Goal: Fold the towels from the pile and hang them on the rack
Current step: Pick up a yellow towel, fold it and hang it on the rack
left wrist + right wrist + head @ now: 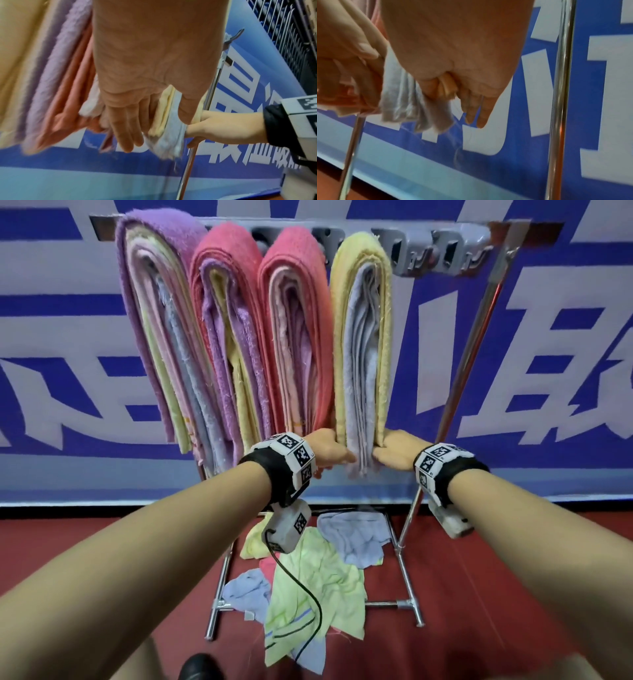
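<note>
- The yellow bundle [363, 337] is the rightmost of four thick bundles of folded towels on the top bar of the rack [479, 313]. Its outer towel is yellow and the inner layers are pale grey-blue.
- The left hand [329, 448] touches the bottom end of this bundle from the left and the right hand [397, 451] from the right, so the hanging layers are squeezed between them.
- In the left wrist view the fingers [126, 129] of the left hand are straight and close together, flat against the cloth, with the thumb over the near edge.
- In the right wrist view the fingers [476, 109] of the right hand are also mostly straight; a yellow fold shows between them and the thumb, so it seems to pinch lightly.
- The step in hand looks like evening the lower edges of a bundle already hung.
- The pile [315, 573] of loose towels lies on the red floor under the rack, so the task is not finished.
- The next move probably calls for letting go without pulling the bundle down, then reaching low to the pile for one towel only.
</note>
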